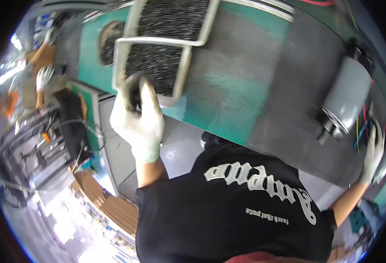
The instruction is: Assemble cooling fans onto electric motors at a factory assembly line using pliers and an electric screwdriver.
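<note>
My left hand (141,125), in a white knit glove with darkened fingertips, is raised at the near edge of a white bin (186,65). Thumb and fingers curl toward each other, blurred. Whether something small and dark sits between them I cannot make out. Small black parts (158,61) fill the bin. My right hand (372,155), gloved too, reaches far out to the right with its fingers stretched out. It lies against a grey rounded body (385,165), beside a blue tool-like piece (359,138). Nearer the middle lies a grey cylinder (348,96) with a threaded metal end.
A second white bin (210,22) of black parts stands behind the first, with an oval container (107,44) of dark parts to its left. The worn green and dark bench top (228,87) runs across. A co-worker's gloved hand (44,76) and brown cartons (107,204) are at left.
</note>
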### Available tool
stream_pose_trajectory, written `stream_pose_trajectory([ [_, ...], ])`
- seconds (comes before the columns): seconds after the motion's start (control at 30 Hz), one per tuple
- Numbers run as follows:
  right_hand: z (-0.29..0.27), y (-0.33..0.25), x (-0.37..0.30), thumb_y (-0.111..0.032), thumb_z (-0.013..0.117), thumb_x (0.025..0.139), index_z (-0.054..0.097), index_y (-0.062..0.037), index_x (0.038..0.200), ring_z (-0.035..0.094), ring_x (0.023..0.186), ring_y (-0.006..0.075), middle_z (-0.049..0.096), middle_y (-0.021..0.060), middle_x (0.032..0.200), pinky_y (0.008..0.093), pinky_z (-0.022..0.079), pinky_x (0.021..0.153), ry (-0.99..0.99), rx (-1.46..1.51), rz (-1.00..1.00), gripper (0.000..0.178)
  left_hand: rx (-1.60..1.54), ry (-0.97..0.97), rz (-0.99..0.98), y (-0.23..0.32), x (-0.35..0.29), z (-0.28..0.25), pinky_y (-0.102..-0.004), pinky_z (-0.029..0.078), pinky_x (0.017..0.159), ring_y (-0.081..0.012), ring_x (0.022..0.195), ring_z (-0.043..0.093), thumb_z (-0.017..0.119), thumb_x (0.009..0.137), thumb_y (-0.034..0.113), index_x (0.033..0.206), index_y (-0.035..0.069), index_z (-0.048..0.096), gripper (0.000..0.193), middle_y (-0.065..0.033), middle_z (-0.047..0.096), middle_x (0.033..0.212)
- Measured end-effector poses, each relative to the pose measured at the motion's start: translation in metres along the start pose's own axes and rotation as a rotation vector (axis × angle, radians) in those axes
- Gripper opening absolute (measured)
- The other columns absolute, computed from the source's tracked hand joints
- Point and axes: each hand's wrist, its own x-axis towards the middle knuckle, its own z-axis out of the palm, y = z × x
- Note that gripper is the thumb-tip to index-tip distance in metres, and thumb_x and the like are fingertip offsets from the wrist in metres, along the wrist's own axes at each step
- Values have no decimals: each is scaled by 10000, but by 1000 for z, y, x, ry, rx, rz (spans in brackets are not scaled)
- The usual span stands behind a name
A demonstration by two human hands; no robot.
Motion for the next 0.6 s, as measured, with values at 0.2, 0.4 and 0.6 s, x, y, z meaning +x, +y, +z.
stream_pose_trajectory([
  [0.2, 24, -4, -12, -303, 555, 983, 530, -68, 1358, 505, 1243, 324, 528, 158, 1363, 412, 361, 1065, 72, -143, -88, 442, 729, 17, 177, -70, 112, -32, -401, 532, 772, -352, 831, 688, 622, 890, 205, 985, 21, 688, 218, -188, 702, 874],
  [0.4, 25, 24, -19, -266, 624, 946, 563, -97, 1330, 538, 1201, 330, 604, 155, 1261, 408, 423, 1007, 544, -56, -101, 423, 629, -212, 283, -154, 189, -14, -389, 513, 835, -348, 941, 674, 617, 884, 205, 1089, 24, 674, 279, -192, 700, 990],
  [0.6, 33, -9, -50, -419, 658, 914, 467, 78, 1344, 513, 1230, 305, 539, 227, 1325, 376, 358, 1076, 366, 129, 340, 684, 723, -350, 221, -155, 204, 16, -418, 496, 853, -375, 1002, 649, 637, 872, 221, 1168, 26, 647, 355, -222, 682, 1041],
])
